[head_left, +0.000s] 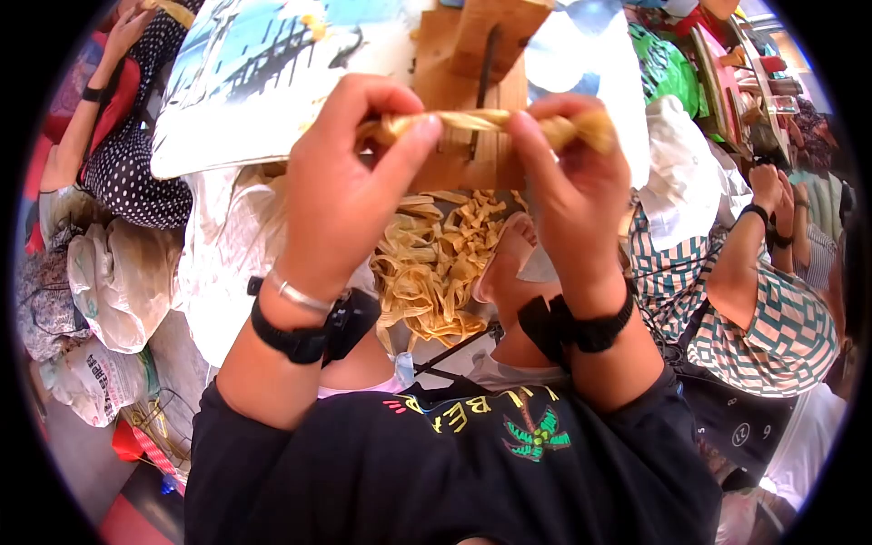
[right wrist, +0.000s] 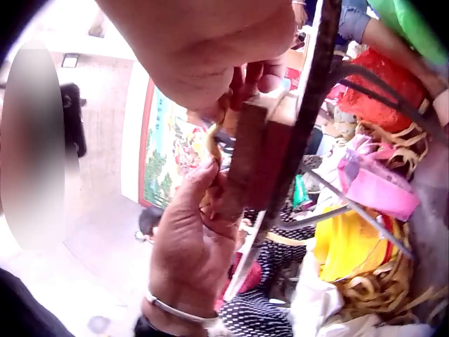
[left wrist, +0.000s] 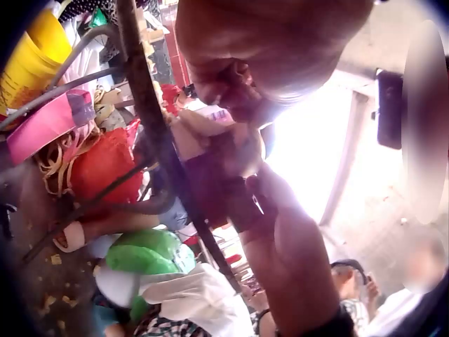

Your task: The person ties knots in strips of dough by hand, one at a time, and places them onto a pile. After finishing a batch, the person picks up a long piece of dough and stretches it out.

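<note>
A twisted, yellowish-tan strip (head_left: 474, 120) is stretched level between my two hands in the head view. My left hand (head_left: 350, 182) pinches its left part between thumb and fingers. With thumb and fingers, my right hand (head_left: 581, 191) grips the other end, where a wider bunched tail (head_left: 595, 130) sticks out. Just beyond the strip stands a wooden block frame (head_left: 495, 59) with a dark metal rod (head_left: 486, 68). In the right wrist view the strip (right wrist: 213, 140) runs between the fingers of my left hand (right wrist: 193, 253) and right hand (right wrist: 210, 49).
A heap of tan strips (head_left: 431, 263) lies below, by my feet. The table (head_left: 218, 136) has a white and blue printed top. People sit at left and right, one in a checked garment (head_left: 763, 331). White bags (head_left: 232, 245) hang close by on the left.
</note>
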The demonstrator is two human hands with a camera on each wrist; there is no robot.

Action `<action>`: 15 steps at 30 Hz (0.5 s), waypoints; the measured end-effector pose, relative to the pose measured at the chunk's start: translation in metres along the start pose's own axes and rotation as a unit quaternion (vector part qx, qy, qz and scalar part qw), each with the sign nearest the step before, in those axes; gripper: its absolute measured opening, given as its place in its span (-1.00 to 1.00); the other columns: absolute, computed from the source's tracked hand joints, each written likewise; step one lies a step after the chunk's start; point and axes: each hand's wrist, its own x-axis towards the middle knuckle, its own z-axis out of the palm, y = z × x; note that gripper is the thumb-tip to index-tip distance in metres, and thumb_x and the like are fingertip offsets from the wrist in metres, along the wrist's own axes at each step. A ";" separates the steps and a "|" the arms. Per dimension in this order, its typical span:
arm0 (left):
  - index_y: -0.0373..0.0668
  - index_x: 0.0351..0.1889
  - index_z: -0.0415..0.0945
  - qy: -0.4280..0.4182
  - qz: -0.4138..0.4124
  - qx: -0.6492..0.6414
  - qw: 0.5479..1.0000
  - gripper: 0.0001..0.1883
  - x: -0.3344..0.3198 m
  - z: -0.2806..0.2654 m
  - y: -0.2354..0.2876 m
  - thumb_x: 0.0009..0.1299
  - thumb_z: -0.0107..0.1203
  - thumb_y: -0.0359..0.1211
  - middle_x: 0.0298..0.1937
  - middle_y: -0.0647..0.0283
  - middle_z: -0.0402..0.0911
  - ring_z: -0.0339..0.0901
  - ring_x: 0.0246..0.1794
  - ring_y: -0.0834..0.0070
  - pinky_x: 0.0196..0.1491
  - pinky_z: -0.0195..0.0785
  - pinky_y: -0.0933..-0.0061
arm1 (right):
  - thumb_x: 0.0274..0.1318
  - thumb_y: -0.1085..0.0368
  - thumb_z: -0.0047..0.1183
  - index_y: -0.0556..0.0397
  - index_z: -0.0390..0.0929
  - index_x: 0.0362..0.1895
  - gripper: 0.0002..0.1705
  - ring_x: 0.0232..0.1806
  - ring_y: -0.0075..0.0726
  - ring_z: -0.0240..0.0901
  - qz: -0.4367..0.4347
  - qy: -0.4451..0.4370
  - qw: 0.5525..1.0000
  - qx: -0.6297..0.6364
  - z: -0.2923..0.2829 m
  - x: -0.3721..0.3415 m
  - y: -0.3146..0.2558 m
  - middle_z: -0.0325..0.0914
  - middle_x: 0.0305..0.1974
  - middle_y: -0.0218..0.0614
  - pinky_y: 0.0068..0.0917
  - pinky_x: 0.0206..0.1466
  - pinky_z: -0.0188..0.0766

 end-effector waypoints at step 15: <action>-0.28 -0.13 0.58 -0.279 0.137 0.053 0.949 -0.74 -0.040 -0.023 0.041 0.44 0.22 -0.25 -0.17 0.13 0.61 0.57 -0.13 0.32 -0.02 0.40 0.38 | 0.41 0.22 0.00 0.09 0.50 -0.16 -0.80 -0.23 -0.60 0.33 -0.057 0.191 0.980 -0.015 -0.064 -0.022 -0.017 0.44 -0.31 -0.49 -0.58 -0.10 0.24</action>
